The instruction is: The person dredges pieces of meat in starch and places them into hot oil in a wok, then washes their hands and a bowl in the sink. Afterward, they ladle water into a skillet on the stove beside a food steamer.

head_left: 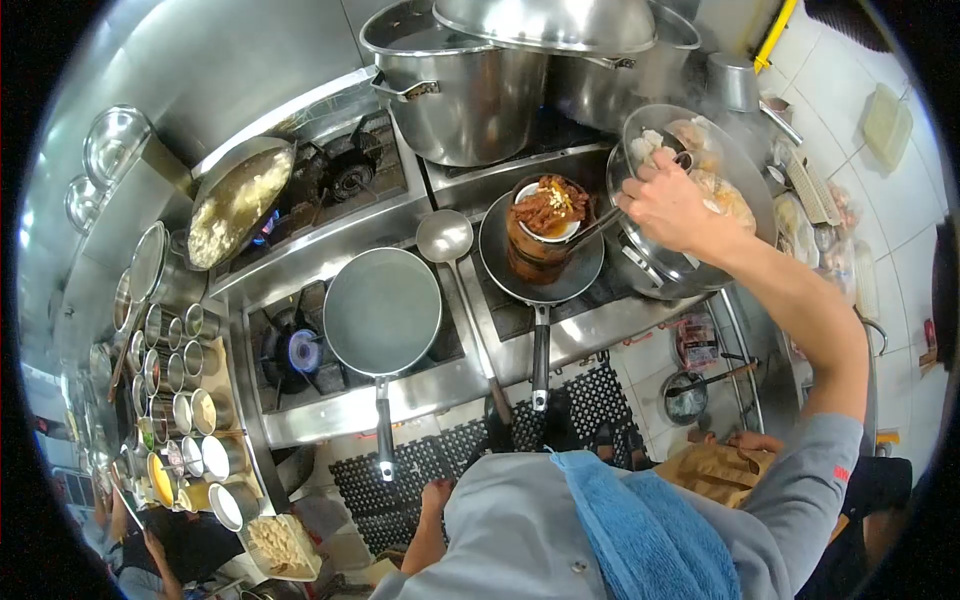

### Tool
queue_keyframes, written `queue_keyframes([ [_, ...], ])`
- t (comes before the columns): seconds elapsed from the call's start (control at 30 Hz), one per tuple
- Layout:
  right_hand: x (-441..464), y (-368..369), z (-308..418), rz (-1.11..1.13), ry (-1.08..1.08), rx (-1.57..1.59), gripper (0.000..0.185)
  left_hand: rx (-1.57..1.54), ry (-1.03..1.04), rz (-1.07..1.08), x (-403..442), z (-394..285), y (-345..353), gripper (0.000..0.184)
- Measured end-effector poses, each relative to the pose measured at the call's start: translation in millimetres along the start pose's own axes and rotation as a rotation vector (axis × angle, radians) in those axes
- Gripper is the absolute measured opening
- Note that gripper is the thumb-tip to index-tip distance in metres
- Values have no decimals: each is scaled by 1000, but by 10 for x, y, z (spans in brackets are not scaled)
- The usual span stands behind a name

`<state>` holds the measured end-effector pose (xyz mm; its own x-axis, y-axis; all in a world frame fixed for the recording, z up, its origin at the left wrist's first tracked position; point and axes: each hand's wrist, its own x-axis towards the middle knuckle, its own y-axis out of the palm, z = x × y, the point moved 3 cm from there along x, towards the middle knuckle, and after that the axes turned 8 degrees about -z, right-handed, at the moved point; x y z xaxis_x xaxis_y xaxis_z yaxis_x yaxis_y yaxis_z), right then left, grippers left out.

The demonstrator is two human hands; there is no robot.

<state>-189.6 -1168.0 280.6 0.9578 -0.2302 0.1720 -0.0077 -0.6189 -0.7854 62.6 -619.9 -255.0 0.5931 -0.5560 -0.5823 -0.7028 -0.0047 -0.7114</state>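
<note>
The right hand (668, 198) is closed, its fingers grasping something small and dark-rimmed that I cannot clearly make out, over the wide, round, silvery metal pot (762, 195) at the right end of the stove. Steam drifts around the pot's pale and orange-tinged food chunks (727, 192), which look moist and lumpy, and a dark round frying pan (497, 277) sits just beside it; the left hand (436, 495) hangs low by the body, its grip impossible to tell.
</note>
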Motion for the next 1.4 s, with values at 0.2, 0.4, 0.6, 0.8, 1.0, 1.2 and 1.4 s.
queue_keyframes([
  [0.2,43,376,168,45,1,11,10,-51,-28,-42,-9,123,23,42],
  [0.4,58,510,250,76,-2,13,11,-32,-33,10,45,228,85,43],
  [0.6,83,590,320,78,1,18,11,-68,-99,16,-27,170,45,42],
  [0.8,94,587,310,110,3,16,11,-122,-13,30,70,204,135,45],
  [1.0,69,583,287,27,5,19,11,51,108,-5,58,52,117,45],
  [1.2,64,621,289,60,13,51,11,-23,199,48,207,201,224,38],
  [1.4,27,572,325,80,19,25,12,-86,71,100,185,147,241,25],
])
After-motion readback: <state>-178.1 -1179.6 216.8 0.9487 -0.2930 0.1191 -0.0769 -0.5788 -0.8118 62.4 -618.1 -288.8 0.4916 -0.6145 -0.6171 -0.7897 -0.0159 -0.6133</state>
